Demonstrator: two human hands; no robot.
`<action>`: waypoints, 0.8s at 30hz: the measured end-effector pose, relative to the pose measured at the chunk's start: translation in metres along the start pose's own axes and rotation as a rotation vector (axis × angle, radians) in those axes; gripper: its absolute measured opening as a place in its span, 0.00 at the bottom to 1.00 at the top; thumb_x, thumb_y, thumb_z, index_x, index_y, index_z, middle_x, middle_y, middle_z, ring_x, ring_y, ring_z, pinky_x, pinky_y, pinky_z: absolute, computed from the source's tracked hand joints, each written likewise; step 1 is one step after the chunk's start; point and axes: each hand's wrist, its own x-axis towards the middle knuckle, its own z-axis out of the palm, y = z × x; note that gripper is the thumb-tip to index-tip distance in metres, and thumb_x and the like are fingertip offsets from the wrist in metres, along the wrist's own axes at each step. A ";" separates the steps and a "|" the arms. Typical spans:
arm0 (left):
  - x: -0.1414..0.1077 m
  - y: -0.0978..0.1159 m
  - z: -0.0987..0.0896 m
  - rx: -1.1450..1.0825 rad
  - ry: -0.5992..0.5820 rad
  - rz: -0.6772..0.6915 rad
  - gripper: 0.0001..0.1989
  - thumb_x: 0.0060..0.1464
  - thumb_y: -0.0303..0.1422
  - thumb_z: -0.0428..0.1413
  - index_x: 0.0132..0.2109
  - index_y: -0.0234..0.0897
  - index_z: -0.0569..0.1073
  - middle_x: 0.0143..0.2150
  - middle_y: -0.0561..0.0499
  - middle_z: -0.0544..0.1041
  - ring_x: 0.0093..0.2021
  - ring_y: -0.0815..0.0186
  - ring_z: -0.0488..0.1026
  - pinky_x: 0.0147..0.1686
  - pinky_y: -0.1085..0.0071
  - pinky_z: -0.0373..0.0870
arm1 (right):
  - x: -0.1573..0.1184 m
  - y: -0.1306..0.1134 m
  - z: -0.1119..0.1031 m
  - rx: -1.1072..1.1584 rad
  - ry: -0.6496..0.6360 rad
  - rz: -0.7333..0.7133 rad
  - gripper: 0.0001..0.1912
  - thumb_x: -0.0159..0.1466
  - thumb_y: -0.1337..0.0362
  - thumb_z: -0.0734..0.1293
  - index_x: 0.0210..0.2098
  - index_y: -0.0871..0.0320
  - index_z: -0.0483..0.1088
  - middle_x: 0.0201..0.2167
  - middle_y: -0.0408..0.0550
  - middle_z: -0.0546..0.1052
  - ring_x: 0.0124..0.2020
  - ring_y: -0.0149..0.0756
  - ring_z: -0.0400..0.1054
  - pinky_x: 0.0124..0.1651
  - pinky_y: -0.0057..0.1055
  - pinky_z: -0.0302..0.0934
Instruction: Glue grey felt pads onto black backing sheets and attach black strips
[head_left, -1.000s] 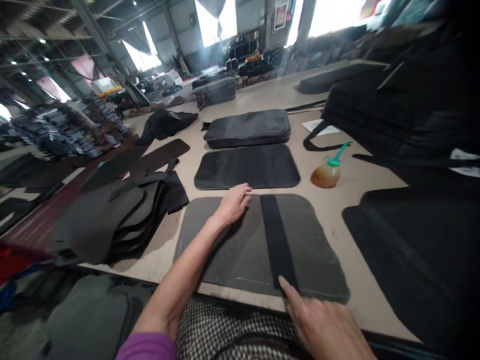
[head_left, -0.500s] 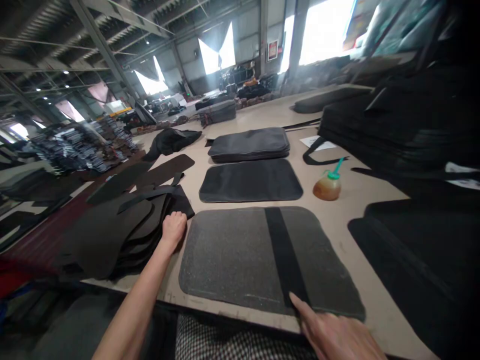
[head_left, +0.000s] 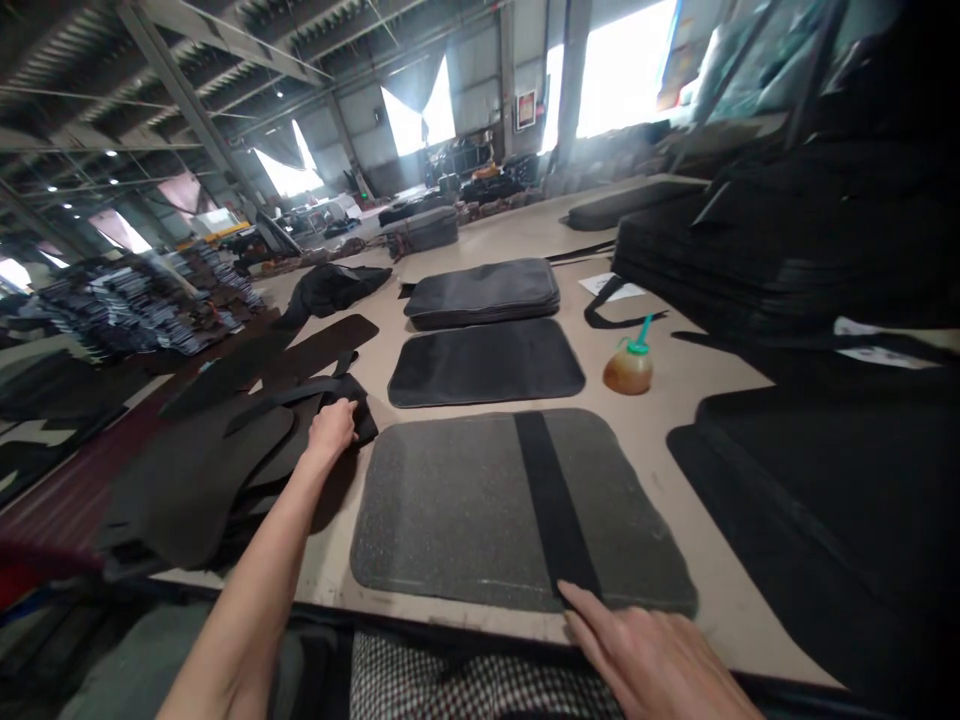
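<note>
A grey-brown panel (head_left: 442, 510) with rounded corners lies flat before me, a black strap (head_left: 555, 490) running across its right part. My right hand (head_left: 652, 650) rests at the near edge, fingers stretched out, a fingertip touching the strap's near end. My left hand (head_left: 334, 430) is closed over the right side of a loose pile of dark panels (head_left: 195, 470), beside a black piece (head_left: 361, 405). What its curled fingers grip is hidden. Beyond the grey-brown panel lie a black panel (head_left: 487, 362) and a stack of similar panels (head_left: 484, 290).
A squat bottle (head_left: 628, 370) of amber liquid with a green spout stands right of the black panel. Black bags (head_left: 750, 260) and a large black piece (head_left: 840, 500) cover the table's right side. A loop of strap (head_left: 600, 310) lies near white paper.
My left hand has moved slightly away from me and left, and the dark pieces under it have shifted. My right fingertip stays at the strap's near end. The whole view has shifted a little.
</note>
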 end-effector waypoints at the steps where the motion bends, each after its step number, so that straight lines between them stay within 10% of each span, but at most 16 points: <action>1: 0.007 0.002 -0.004 -0.076 0.033 -0.022 0.11 0.65 0.36 0.52 0.38 0.35 0.75 0.26 0.44 0.79 0.31 0.56 0.81 0.38 0.64 0.75 | 0.000 -0.001 0.000 -0.013 0.022 -0.003 0.17 0.73 0.66 0.57 0.53 0.57 0.74 0.19 0.41 0.76 0.17 0.40 0.74 0.20 0.31 0.52; 9: 0.047 0.022 -0.052 -0.604 0.583 -0.034 0.19 0.71 0.34 0.39 0.54 0.30 0.71 0.47 0.41 0.80 0.44 0.64 0.82 0.43 0.72 0.78 | -0.004 -0.008 0.003 0.051 0.115 -0.030 0.18 0.76 0.64 0.53 0.53 0.57 0.72 0.22 0.40 0.78 0.20 0.40 0.75 0.21 0.33 0.62; 15: 0.005 0.038 -0.100 -0.861 0.848 0.329 0.19 0.68 0.41 0.51 0.54 0.31 0.75 0.49 0.43 0.81 0.46 0.63 0.81 0.49 0.68 0.78 | 0.012 -0.013 -0.021 0.277 0.233 -0.012 0.17 0.76 0.67 0.55 0.61 0.57 0.66 0.42 0.47 0.82 0.36 0.36 0.80 0.36 0.30 0.74; 19: -0.087 0.059 -0.119 -0.672 0.719 0.533 0.15 0.65 0.39 0.57 0.53 0.36 0.78 0.41 0.50 0.83 0.37 0.67 0.81 0.43 0.72 0.78 | 0.043 -0.026 -0.053 0.324 0.467 -0.021 0.24 0.73 0.70 0.61 0.67 0.61 0.60 0.54 0.56 0.76 0.55 0.39 0.73 0.56 0.36 0.71; 24: -0.211 0.063 -0.126 -0.290 0.200 0.882 0.16 0.65 0.35 0.57 0.59 0.46 0.77 0.38 0.55 0.85 0.35 0.68 0.82 0.39 0.79 0.78 | 0.069 -0.061 -0.074 0.462 0.499 -0.126 0.38 0.70 0.61 0.68 0.72 0.67 0.49 0.71 0.66 0.55 0.73 0.54 0.47 0.72 0.54 0.53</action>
